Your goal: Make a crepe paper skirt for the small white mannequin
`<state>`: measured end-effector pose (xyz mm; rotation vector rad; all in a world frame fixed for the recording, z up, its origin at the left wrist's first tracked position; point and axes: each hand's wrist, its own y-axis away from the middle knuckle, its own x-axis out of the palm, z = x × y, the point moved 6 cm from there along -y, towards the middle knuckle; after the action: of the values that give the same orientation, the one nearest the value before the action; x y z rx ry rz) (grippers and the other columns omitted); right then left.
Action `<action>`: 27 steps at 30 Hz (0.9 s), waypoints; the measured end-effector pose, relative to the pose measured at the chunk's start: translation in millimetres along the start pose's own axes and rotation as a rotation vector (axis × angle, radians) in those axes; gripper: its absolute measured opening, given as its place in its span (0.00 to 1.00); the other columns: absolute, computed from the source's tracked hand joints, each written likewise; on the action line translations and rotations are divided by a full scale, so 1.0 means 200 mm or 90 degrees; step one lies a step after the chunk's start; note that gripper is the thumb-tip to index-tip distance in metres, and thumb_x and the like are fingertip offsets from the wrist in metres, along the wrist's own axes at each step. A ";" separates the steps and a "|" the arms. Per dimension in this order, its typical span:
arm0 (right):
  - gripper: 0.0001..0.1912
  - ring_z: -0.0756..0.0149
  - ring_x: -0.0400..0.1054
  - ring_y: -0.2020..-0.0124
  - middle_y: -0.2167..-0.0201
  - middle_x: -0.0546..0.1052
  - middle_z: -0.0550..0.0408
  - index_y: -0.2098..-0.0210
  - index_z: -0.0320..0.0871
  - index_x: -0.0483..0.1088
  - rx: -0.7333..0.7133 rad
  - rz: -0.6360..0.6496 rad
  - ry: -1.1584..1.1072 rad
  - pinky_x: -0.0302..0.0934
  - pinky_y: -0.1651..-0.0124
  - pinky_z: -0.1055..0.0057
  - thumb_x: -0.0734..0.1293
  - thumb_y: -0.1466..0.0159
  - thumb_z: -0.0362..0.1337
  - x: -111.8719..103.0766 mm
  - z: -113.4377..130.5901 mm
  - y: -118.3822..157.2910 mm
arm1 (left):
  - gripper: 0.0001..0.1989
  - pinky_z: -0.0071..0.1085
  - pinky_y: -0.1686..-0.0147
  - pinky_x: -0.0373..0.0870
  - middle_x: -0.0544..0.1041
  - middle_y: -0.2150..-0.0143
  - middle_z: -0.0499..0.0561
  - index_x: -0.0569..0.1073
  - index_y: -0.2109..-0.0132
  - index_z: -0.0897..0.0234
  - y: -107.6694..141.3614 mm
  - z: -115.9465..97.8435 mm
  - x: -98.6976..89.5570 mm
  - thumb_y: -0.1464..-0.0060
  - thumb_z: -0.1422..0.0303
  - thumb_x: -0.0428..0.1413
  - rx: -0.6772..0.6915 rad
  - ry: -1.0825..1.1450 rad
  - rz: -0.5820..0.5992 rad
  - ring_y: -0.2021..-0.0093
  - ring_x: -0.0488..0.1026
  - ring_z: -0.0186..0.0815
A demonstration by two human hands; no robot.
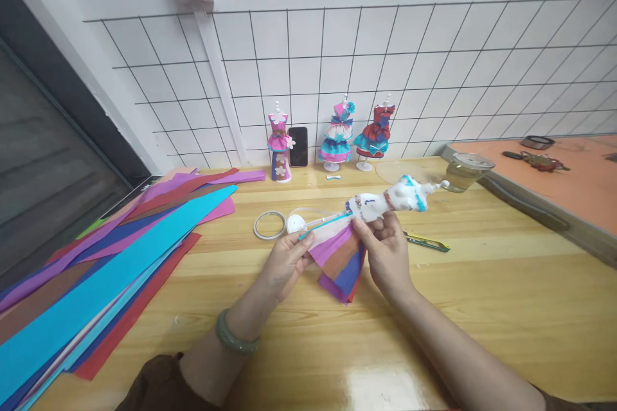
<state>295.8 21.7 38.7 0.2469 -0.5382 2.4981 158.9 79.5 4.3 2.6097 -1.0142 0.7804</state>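
Observation:
A small white dress form (371, 205) lies tilted on its side above the table, its neck pointing right and its round base (295, 224) to the left. Blue paper trims its top edge. From its waist hangs a skirt of crepe paper strips (341, 258) in white, purple, brown, blue and red. My left hand (289, 263) pinches the skirt's upper left edge, near the stand's rod. At the waist, my right hand (385, 247) grips the paper against the form with thumb and fingers. Parts of the fingers on both hands are hidden behind the paper.
Long coloured crepe paper strips (120, 263) are heaped at the left. Against the tiled wall stand three dressed mini forms (336, 141) and a phone (298, 146). A tape roll (269, 225), a yellow-green utility knife (428, 243) and a plastic cup (465, 172) lie around the hands.

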 end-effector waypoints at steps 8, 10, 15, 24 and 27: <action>0.22 0.64 0.66 0.52 0.55 0.73 0.53 0.52 0.49 0.59 0.052 0.021 -0.045 0.59 0.48 0.64 0.68 0.45 0.38 0.01 -0.05 0.00 | 0.12 0.29 0.64 0.68 0.76 0.66 0.52 0.72 0.63 0.68 -0.01 -0.06 -0.05 0.50 0.62 0.56 0.053 -0.074 -0.054 0.66 0.73 0.32; 0.22 0.65 0.67 0.53 0.56 0.74 0.54 0.53 0.49 0.60 0.056 0.011 -0.062 0.59 0.48 0.65 0.69 0.45 0.37 0.00 -0.06 0.00 | 0.13 0.29 0.67 0.68 0.75 0.70 0.50 0.71 0.65 0.68 -0.01 -0.08 -0.07 0.51 0.61 0.56 0.056 -0.141 -0.080 0.70 0.72 0.31; 0.20 0.64 0.67 0.53 0.58 0.75 0.55 0.56 0.48 0.62 0.066 -0.009 -0.083 0.59 0.49 0.66 0.69 0.46 0.37 -0.02 -0.06 -0.01 | 0.18 0.26 0.76 0.65 0.69 0.73 0.45 0.68 0.56 0.63 0.04 -0.20 -0.08 0.54 0.61 0.57 0.214 -0.418 -0.212 0.77 0.66 0.27; 0.24 0.58 0.70 0.58 0.60 0.77 0.49 0.55 0.43 0.65 0.173 0.092 -0.047 0.62 0.52 0.61 0.72 0.50 0.41 0.04 -0.11 0.01 | 0.18 0.32 0.58 0.63 0.74 0.61 0.53 0.68 0.54 0.63 0.04 -0.23 -0.06 0.52 0.62 0.56 0.199 -0.547 -0.091 0.60 0.70 0.36; 0.26 0.57 0.71 0.59 0.62 0.77 0.50 0.54 0.42 0.64 0.205 0.117 -0.039 0.62 0.53 0.60 0.72 0.51 0.41 0.05 -0.12 0.03 | 0.22 0.32 0.58 0.64 0.73 0.60 0.54 0.64 0.51 0.65 0.01 -0.16 -0.06 0.52 0.60 0.56 0.064 -0.435 -0.011 0.58 0.70 0.37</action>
<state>282.1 32.8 18.5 0.4149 -0.1861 2.7590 137.1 97.3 24.1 3.0357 -1.1165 -0.1016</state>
